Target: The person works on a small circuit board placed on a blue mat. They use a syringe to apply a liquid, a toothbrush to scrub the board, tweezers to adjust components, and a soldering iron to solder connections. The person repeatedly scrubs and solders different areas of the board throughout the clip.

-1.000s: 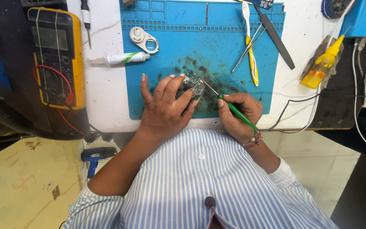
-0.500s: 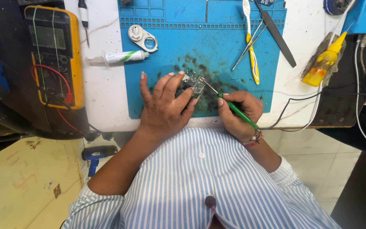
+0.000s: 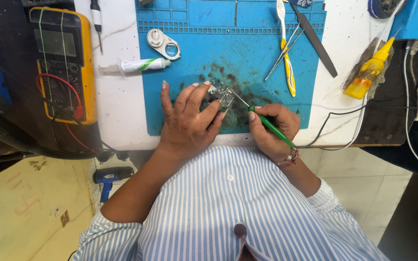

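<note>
Head view, left hand (image 3: 189, 123) fingers pinning circuit board (image 3: 220, 93), right hand (image 3: 272, 128) gripping green screwdriver (image 3: 267, 124)

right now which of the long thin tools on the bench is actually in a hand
The green-handled tool, gripped in the right hand with its tip at the small circuit board. The yellow-handled tweezers and black blade lie untouched on the blue mat.

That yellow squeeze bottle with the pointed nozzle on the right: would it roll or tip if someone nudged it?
The yellow squeeze bottle already lies on its side, so tipping seems no worry. Its round body might roll, though the brownish rag under it probably checks that. It looks like soft plastic, so likely light and squashy.
</note>
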